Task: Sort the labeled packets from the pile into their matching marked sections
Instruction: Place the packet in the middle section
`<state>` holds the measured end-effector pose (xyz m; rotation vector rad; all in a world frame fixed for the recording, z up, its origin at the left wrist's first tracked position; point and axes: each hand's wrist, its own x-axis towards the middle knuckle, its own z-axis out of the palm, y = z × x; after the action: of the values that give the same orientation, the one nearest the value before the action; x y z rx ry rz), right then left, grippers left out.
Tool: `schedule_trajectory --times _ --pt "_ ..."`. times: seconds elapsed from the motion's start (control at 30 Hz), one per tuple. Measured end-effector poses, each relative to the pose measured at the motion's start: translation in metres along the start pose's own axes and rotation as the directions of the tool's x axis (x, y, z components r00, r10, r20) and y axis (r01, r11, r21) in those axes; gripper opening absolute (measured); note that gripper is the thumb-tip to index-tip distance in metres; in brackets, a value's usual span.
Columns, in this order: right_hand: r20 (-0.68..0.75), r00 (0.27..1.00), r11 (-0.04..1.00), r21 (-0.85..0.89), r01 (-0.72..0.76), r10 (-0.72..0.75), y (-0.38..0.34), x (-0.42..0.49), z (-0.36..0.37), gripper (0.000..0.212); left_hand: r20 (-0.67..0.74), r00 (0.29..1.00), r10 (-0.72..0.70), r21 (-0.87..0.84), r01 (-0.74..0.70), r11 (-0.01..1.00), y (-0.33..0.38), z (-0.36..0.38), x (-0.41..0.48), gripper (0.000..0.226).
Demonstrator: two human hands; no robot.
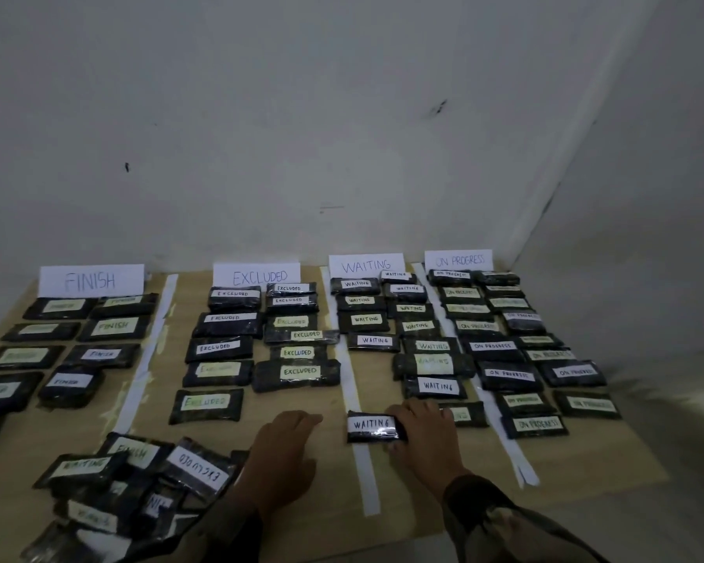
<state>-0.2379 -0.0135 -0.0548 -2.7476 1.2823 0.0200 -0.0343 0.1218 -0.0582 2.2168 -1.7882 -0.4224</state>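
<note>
Right hand (pixel 421 430) grips the right end of WAITING packet (pixel 368 425), which lies across tape strip (pixel 366 481) at the section's near edge. Left hand (pixel 289 444) rests relaxed and empty on bare board (pixel 334 485). Pile (pixel 139 477) crowds its left.

bare room: white walls (pixel 301 115), labelled sorting table (pixel 329 394)

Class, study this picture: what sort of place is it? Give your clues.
Probably a makeshift sorting station in a plain room: a table split by tape strips, paper signs along a bare wall, rows of labelled packets.
</note>
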Motion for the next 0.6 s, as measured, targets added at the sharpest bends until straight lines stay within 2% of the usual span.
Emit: schedule_trajectory --times 0.4,0.53,0.6 --pt "0.043 0.998 0.999 -0.003 0.045 -0.045 0.029 0.040 0.017 0.050 -0.076 0.996 0.039 0.010 -0.038 0.999 0.015 0.027 0.020 0.059" --pt "0.017 0.998 0.998 -0.001 0.060 -0.060 0.033 0.040 0.025 0.050 -0.054 0.999 0.001 0.047 0.002 0.999 0.021 0.032 0.023 0.060" --pt "-0.003 0.998 0.998 -0.040 0.056 -0.056 0.035 0.039 0.029 0.055 -0.021 0.999 -0.031 0.011 0.031 0.999 0.026 0.034 0.025 0.057"
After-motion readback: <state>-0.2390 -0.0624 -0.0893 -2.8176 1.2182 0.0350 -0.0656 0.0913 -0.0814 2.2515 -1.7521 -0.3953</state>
